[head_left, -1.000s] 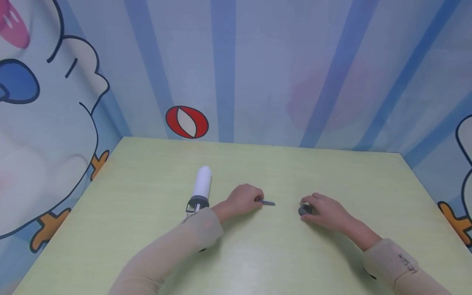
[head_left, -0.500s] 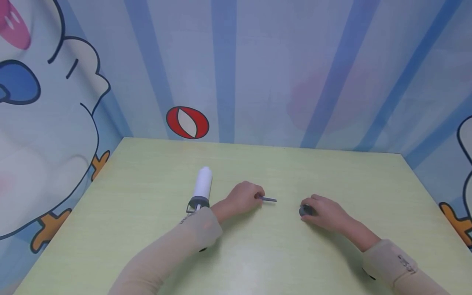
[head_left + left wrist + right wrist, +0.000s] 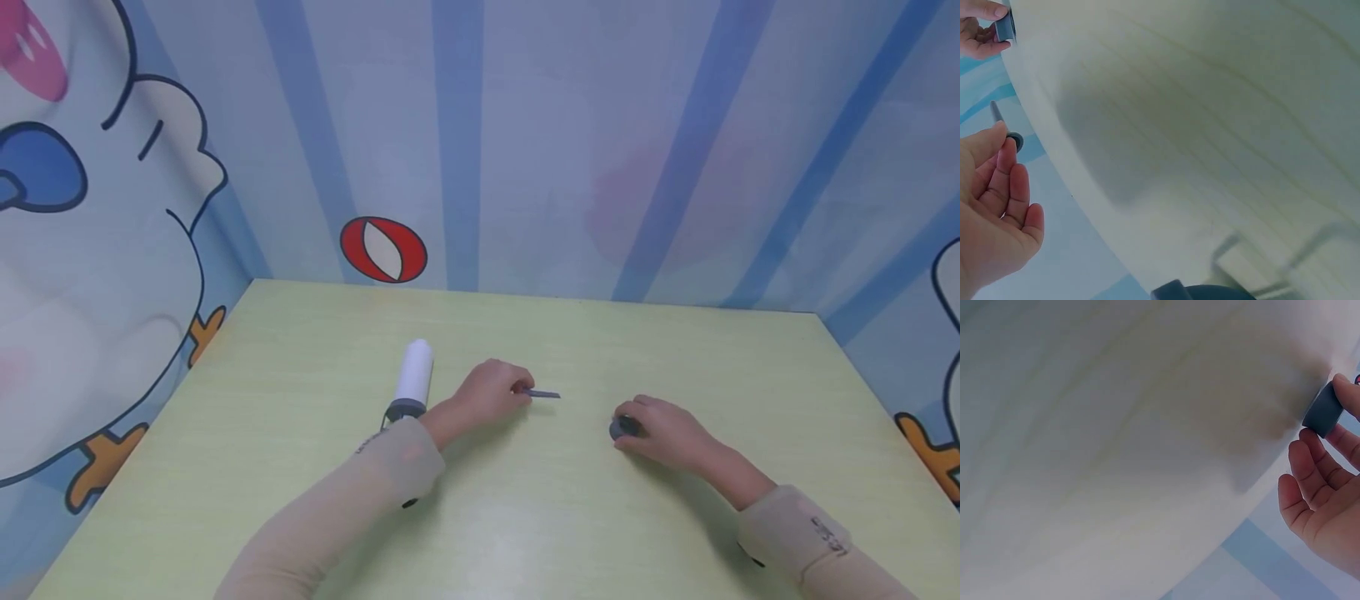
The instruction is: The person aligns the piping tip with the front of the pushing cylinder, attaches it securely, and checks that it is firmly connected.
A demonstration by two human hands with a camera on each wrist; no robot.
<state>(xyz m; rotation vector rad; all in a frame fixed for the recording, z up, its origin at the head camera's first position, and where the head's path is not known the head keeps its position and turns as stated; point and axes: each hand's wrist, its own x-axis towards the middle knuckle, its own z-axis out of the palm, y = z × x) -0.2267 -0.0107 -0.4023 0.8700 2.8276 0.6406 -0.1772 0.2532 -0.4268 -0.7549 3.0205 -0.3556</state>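
My left hand (image 3: pixel 491 392) pinches a slim grey tapered piece (image 3: pixel 543 394) that points right; in the left wrist view its round flared end (image 3: pixel 1015 141) shows beside the fingertips. Further right, my right hand (image 3: pixel 663 429) holds a short dark grey ring or cap (image 3: pixel 622 427) between thumb and fingers, its smooth side facing out (image 3: pixel 1324 411). The two pieces are apart. Left of my left hand lies a white cylinder (image 3: pixel 415 371) with a dark grey collar (image 3: pixel 406 408) and a metal frame; my left sleeve hides its near part.
Everything is over a pale yellow-green table (image 3: pixel 600 533). Behind it stands a blue striped backdrop (image 3: pixel 540 150) with a printed red and white ball (image 3: pixel 383 249). In the left wrist view a dark grey part (image 3: pixel 1210 292) shows at the bottom edge.
My left hand has moved a little away from me, carrying the tapered piece toward the back of the table. The right hand with the dark grey ring or cap stays nearly still.
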